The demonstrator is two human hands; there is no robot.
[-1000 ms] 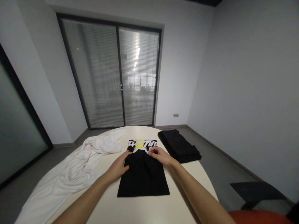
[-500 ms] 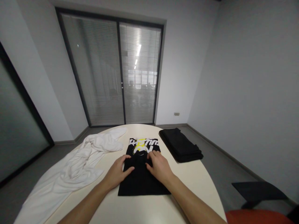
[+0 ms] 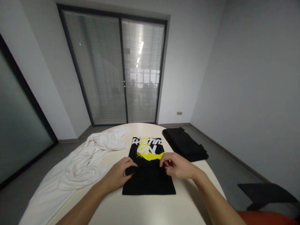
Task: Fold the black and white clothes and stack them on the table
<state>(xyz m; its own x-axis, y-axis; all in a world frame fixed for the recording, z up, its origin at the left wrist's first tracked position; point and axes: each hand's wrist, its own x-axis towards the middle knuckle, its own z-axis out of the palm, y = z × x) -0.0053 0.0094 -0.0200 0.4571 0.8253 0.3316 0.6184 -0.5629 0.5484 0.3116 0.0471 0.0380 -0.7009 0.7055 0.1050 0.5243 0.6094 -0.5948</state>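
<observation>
Black t-shirt point(image 3: 149, 184) lies flat on the table point(image 3: 140, 209), straight ahead, with the yellow and white print at the far end. The near half is doubled over, and the fold edge runs across the middle between both hands.

Left hand point(image 3: 119, 175): fingers curled shut on the left end of the fold. The thumb looks tucked under the cloth, but dark on dark makes that hard to confirm.

Right hand point(image 3: 178, 165): thumb and fingers pinched narrow on the right end of the fold, lifting it slightly.

White cloth point(image 3: 79, 162) is bunched up left of the shirt, just beside it. Folded black stack point(image 3: 185, 145) sits to the right, near the table edge and apart from the shirt.
</observation>
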